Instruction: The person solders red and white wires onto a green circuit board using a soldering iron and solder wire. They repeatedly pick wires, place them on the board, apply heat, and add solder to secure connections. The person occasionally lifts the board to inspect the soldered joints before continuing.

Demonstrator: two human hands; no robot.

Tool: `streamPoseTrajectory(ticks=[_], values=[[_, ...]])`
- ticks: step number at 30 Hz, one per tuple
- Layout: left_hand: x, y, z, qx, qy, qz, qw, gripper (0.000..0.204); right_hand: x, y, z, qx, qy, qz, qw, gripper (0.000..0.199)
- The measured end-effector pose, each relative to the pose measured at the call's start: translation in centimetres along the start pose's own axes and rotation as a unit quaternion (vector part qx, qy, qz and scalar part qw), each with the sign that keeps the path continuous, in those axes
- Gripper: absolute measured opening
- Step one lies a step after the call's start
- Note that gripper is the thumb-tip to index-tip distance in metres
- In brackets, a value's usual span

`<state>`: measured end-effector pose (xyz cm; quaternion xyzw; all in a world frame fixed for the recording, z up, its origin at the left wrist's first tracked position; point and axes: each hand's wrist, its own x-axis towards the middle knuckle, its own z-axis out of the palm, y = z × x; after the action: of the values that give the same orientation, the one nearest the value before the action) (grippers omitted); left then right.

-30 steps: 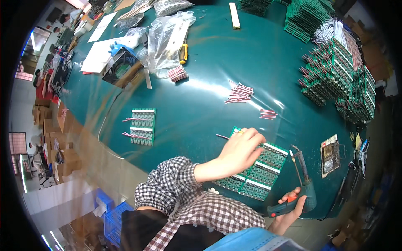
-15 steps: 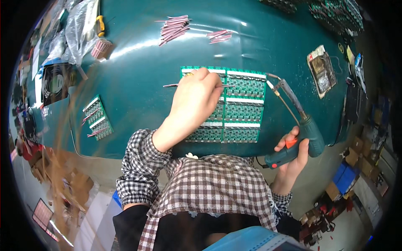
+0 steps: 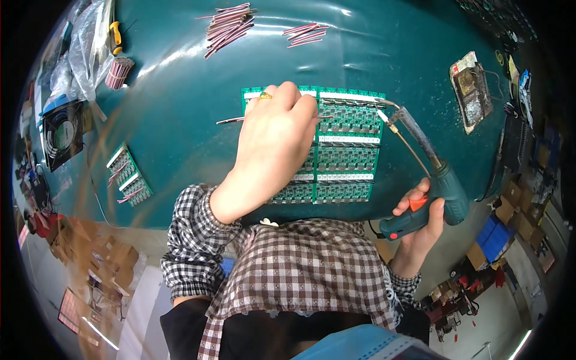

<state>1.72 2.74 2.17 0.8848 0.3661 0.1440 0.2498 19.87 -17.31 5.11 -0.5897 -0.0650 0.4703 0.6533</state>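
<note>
A panel of green circuit boards (image 3: 347,159), with white strips and rows of small parts, lies flat on the table before me. My left hand (image 3: 271,133) rests over its upper left part, fingers closed in a pinch around a thin red-and-white wire (image 3: 228,121) that sticks out on both sides. The fingertips themselves are hidden beneath the hand. My right hand (image 3: 427,227) is wrapped around the handle of a dark green soldering gun (image 3: 451,195) with an orange trigger. Its tip and a thin brass-coloured feed tube reach the panel's upper right edge; whether they touch it, I cannot tell.
Two piles of cut wires, a larger one (image 3: 229,27) and a smaller one (image 3: 305,34), lie at the back. A bundled wire stack (image 3: 119,72), a yellow-handled tool (image 3: 116,37), a small fan (image 3: 62,133) and another board (image 3: 129,175) are leftward. A soldering-tip cleaning tray (image 3: 471,93) lies right.
The whole view has shifted slightly, so the table things appear displaced. My left hand still pinches the wire over the panel, and the soldering gun stays at the panel's upper right edge.
</note>
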Motion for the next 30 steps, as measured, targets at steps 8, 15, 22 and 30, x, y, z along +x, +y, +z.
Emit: streamPoseTrajectory(ticks=[8,15,22,30], values=[[-0.1,1.0,0.9,0.059,-0.021,-0.012,0.998,0.011,0.1,-0.1,0.1,-0.03,-0.001,0.001,1.0,0.042],[0.2,0.9,1.4,-0.016,-0.017,-0.026,0.999,0.012,-1.1,-0.3,-0.1,-0.098,0.019,-0.007,0.995,0.044],[0.5,0.7,2.4,-0.031,0.009,-0.021,0.999,0.013,-1.3,-0.1,0.1,-0.118,0.021,0.011,0.993,0.04],[0.8,0.1,2.7,-0.077,0.027,0.013,0.997,0.012,-1.4,0.0,0.5,-0.145,0.03,0.016,0.989,0.041]])
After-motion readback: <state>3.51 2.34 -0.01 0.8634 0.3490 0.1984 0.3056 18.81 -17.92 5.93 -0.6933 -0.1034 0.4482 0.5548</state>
